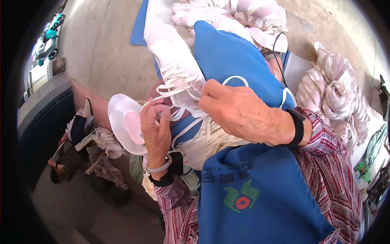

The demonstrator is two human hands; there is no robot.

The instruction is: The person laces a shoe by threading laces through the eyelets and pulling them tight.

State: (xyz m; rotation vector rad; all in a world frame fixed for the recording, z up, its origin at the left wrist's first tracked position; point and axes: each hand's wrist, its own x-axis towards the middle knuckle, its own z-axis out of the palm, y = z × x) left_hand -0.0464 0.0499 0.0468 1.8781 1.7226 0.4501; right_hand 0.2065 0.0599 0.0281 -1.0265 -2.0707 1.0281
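A white shoe upper (172, 55) lies across my lap on blue cloth, its eyelets crossed by white lacing. My left hand (156, 128) pinches a flat white shoelace (167, 94) that runs up to the eyelets. At the right of the eyelets my right hand (243, 114) is closed, knuckles up; its fingertips, and whatever they hold, are hidden from view. Loops of lace show around both hands. Beside my left hand sticks out a white rounded piece with a pink patch (132, 124). A bunch of cream laces (207, 142) lies below my hands.
Bundled pale shoe uppers (260, 18) sit at the far side, and more (339, 89) are heaped at the right. My blue apron (264, 203) covers my front. At the left, another person (69, 158) sits near more bundled uppers (106, 142). Scooters (50, 38) stand beyond.
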